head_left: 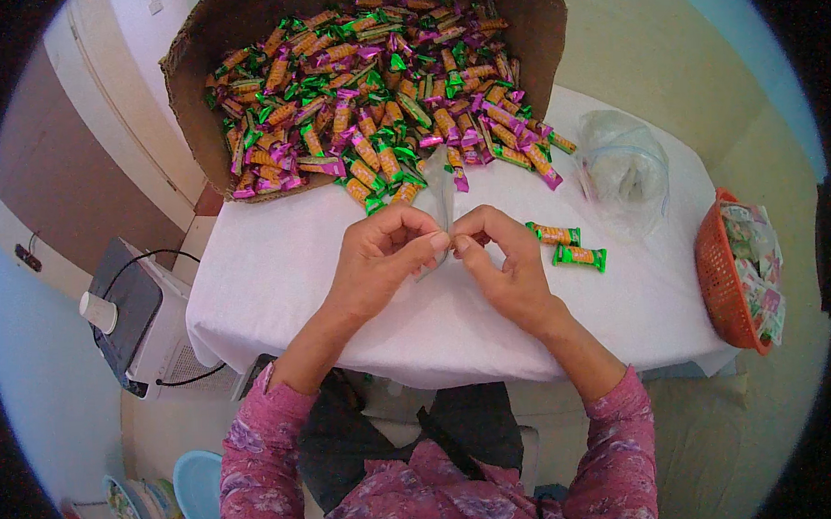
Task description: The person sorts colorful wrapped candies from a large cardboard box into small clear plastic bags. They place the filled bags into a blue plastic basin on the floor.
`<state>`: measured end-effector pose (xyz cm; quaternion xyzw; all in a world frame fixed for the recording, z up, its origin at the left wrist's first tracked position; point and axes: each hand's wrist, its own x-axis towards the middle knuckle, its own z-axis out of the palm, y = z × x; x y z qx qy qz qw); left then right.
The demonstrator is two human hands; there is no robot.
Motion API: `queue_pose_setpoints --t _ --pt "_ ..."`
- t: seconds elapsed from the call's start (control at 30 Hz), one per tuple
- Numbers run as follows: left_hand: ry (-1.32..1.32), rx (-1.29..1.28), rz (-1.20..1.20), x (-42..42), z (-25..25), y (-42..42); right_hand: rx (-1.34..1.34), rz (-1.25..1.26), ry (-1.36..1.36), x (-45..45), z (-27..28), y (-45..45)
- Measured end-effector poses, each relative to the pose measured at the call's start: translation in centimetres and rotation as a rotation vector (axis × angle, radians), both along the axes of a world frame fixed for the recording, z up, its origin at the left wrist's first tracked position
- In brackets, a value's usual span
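Between my hands, above the white tablecloth [306,263], is a clear plastic bag [439,183] seen nearly edge-on. My left hand [381,264] pinches its edge between thumb and forefinger. From the other side, my right hand [501,260] pinches the same edge, the two thumbs almost meeting. Whether anything is in the bag I cannot tell. Two green-wrapped snack packets, one upper [556,235] and one lower [581,257], lie just right of my right hand. Beyond my hands, a heap of green and purple snack packets [355,110] spills from a tipped cardboard box [194,123].
A pile of clear plastic bags [625,173] lies at the table's right. An orange plastic basket [721,276] holding filled packets stands at the right edge. To the left, a paper cup [99,312] rests on a dark-topped white appliance [178,353] with a black cable. Blue basins [198,493] are on the floor.
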<state>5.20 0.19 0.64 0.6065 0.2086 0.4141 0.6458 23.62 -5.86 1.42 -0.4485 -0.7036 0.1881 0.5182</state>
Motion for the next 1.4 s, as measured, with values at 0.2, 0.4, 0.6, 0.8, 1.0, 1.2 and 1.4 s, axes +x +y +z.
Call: queue_pose_setpoints --t 0.2,0.4,0.6,0.8,1.0,1.2,1.4 --pt "0.014 0.034 0.018 -0.13 0.18 -0.05 -0.051 -0.025 0.177 0.36 0.30 -0.14" --pt "0.010 0.046 -0.070 -0.13 -0.23 0.04 -0.187 0.044 0.249 -0.17 0.39 -0.14" --pt "0.062 0.108 -0.027 -0.26 0.11 -0.13 -0.244 0.079 0.270 0.13 0.33 -0.23" --pt "0.016 0.090 -0.020 -0.57 0.21 0.25 -0.226 0.081 0.267 0.56 0.21 -0.20" --pt "0.033 0.074 -0.112 -0.40 0.29 0.07 -0.263 0.089 0.341 0.01 0.59 -0.26" --pt "0.046 0.071 -0.099 -0.26 0.05 -0.06 -0.346 0.128 0.279 0.43 0.48 -0.18" --pt "0.080 0.118 -0.086 -0.32 0.20 -0.14 -0.219 0.045 0.205 0.19 0.01 -0.15"
